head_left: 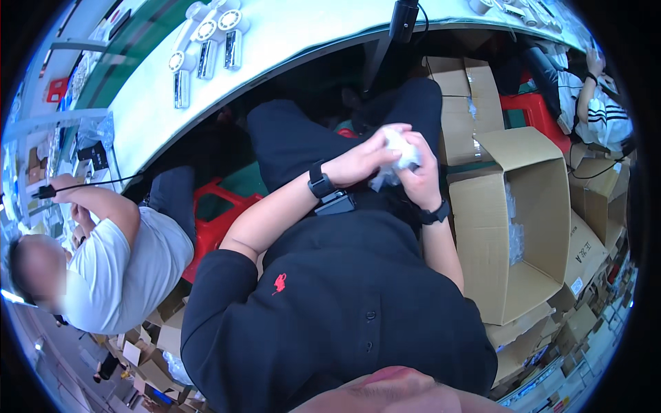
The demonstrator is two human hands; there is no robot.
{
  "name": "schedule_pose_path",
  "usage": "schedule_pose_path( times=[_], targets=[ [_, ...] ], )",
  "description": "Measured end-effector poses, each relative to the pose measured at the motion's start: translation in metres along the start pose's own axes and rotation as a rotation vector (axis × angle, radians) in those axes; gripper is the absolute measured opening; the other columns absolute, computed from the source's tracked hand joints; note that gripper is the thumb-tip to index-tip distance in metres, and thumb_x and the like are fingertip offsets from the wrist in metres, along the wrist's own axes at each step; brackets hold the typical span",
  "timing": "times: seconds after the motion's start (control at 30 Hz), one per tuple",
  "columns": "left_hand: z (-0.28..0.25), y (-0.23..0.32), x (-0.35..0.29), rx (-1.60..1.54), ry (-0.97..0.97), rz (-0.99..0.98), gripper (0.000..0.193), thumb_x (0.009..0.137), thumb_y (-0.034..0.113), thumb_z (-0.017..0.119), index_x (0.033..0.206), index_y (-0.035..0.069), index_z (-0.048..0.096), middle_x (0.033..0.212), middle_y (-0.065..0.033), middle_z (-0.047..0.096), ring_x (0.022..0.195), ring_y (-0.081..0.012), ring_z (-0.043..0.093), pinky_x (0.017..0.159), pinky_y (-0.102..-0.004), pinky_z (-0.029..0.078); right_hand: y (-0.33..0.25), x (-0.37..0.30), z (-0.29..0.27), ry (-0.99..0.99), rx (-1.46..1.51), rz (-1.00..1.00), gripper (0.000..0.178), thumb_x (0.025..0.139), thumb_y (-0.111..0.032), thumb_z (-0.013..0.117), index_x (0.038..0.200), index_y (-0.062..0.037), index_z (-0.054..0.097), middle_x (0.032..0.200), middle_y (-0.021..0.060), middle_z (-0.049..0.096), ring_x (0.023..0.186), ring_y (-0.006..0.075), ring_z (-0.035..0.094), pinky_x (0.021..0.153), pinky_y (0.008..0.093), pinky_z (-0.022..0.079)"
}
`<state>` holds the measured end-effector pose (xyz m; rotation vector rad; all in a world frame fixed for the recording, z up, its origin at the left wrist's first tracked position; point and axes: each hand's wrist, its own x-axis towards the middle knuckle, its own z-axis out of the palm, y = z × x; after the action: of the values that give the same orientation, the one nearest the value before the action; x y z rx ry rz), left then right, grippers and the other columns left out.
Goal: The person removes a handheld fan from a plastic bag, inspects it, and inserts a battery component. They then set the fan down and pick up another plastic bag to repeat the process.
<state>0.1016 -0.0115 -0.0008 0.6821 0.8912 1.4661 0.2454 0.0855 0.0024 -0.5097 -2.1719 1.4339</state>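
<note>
Above my lap, both hands close round a small white thing (403, 149) with clear plastic film about it. Its kind is hard to make out, as fingers hide much of it. My left hand (368, 157) holds it from the left, thumb lying across it. From the right, my right hand (423, 176) grips the same thing, fingers curled. A loose end of clear plastic (383, 180) hangs below the hands.
Ahead is a white table (275, 27) bearing several white devices (206, 31) with round slotted heads. An open cardboard box (475, 241) stands at my right, a closed carton (465, 103) beyond it. A co-worker (131, 255) sits left, another person (599, 110) far right.
</note>
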Motion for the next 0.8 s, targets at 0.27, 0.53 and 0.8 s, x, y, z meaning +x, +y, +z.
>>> schedule_pose_path(
  times=[0.27,0.53,0.8],
  targets=[
    [-0.121,-0.019,0.058,1.326,0.066,-0.101,0.039,0.092,0.027,0.06,0.128,0.012,0.057,0.115,-0.0173,0.064,0.102,-0.0306,0.065,0.092,-0.0411,0.05,0.001,-0.085,-0.04,0.393,0.185,0.194,0.033,0.088,-0.006,0.063,0.119,0.0024,0.056,0.112,0.0083,0.063,0.101,0.0169,0.06,0.088,0.03,0.047],
    [-0.254,-0.162,0.134,1.775,0.14,-0.202,0.03,0.092,0.026,0.055,0.118,0.012,0.064,0.125,-0.0214,0.059,0.107,-0.0411,0.062,0.091,-0.0459,0.051,-0.021,-0.152,-0.057,0.775,0.096,0.318,0.034,0.091,-0.006,0.059,0.123,0.0037,0.055,0.114,0.0093,0.063,0.101,0.0178,0.061,0.09,0.0318,0.046],
    [-0.135,-0.083,0.165,0.22,0.0,-0.268,0.017,0.1,0.021,0.054,0.104,0.006,0.06,0.078,-0.0002,0.062,0.067,-0.0106,0.058,0.068,-0.023,0.048,-0.024,-0.134,-0.044,0.83,0.148,0.36,0.042,0.088,-0.001,0.059,0.129,0.0023,0.05,0.121,0.0105,0.059,0.108,0.0188,0.058,0.096,0.0326,0.045]
  ],
)
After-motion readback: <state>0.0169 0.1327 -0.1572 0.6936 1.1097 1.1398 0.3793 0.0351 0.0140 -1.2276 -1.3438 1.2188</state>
